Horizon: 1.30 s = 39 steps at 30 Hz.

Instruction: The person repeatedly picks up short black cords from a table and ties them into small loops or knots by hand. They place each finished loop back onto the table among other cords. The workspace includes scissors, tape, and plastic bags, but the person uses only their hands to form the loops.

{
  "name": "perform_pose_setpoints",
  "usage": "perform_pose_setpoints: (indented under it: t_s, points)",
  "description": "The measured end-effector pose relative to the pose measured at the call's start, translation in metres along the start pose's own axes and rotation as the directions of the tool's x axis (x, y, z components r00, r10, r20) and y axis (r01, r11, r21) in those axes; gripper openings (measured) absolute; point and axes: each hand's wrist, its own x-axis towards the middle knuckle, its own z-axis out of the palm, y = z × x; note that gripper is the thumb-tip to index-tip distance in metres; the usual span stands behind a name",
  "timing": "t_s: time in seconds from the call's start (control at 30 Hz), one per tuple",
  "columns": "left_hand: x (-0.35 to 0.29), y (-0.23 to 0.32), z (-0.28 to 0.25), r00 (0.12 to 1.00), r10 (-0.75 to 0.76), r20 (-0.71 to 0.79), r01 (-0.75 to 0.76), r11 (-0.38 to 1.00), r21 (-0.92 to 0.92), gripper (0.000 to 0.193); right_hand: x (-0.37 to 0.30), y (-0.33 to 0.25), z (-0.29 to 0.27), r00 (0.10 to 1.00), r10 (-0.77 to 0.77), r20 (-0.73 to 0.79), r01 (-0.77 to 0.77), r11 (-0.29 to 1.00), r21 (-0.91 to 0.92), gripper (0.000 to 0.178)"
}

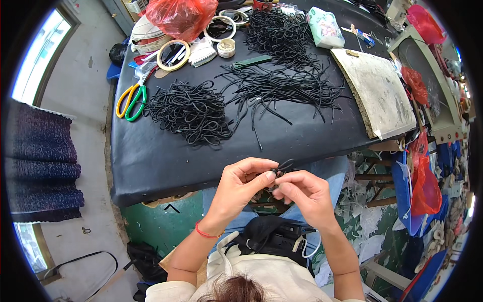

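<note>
On the black table (151, 166), the far edge is crowded: a red plastic bag (181, 17), a cream ring (159, 56), a small round tub (226, 49) and a pale green packet (324, 27). Scissors (143, 93) with yellow and green handles are laid at the left, beside a pile of looped cords (191, 113). Straighter loose cords (292, 85) are spread to its right, a tangled heap (279, 32) is seen behind them, and a stained board (375, 90) is set at the right side.

Both hands are raised in front of the near table edge, wrists bent inward, fingertips brought close together. The left hand (250, 182) is closed on a black cord (287, 164), pinched between thumb and index finger. The right hand (305, 194) is curled just beside it, thumb and index drawn in; whether cord is gripped there cannot be told.

The cord is located at the fingertips, apart from the piles. It is thin, black, bent into a small loop projecting up and right; the rest is mostly blocked by the fingers.
</note>
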Motion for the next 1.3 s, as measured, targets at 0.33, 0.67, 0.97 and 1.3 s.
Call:
perform_pose_setpoints:
  t_s: [0.33, 0.67, 0.97, 1.3]
  points:
    - [-0.003, -0.016, 0.018, 0.966, 0.165, -0.199, -0.191, 0.974, -0.122, 0.016, 0.008, 0.008, 0.013, 0.937, -0.269, -0.222, 0.154, 0.891, -0.428, 0.01]
    - [-0.001, -0.013, 0.016, 0.942, 0.267, -0.201, -0.249, 0.962, 0.113, 0.026, 0.016, 0.01, 0.011, 0.957, -0.081, -0.278, 0.066, 0.996, -0.063, 0.043]
    - [-0.007, 0.01, 0.013, 0.991, 0.126, 0.051, -0.135, 0.866, 0.481, 0.039, 0.025, 0.008, -0.008, 0.997, -0.02, -0.078, 0.017, 0.999, -0.033, 0.018]
    - [-0.009, 0.003, 0.006, 0.997, -0.065, 0.05, 0.059, 0.991, 0.122, 0.029, 0.021, 0.016, 0.005, 0.983, 0.037, -0.178, -0.022, 0.996, 0.084, 0.017]
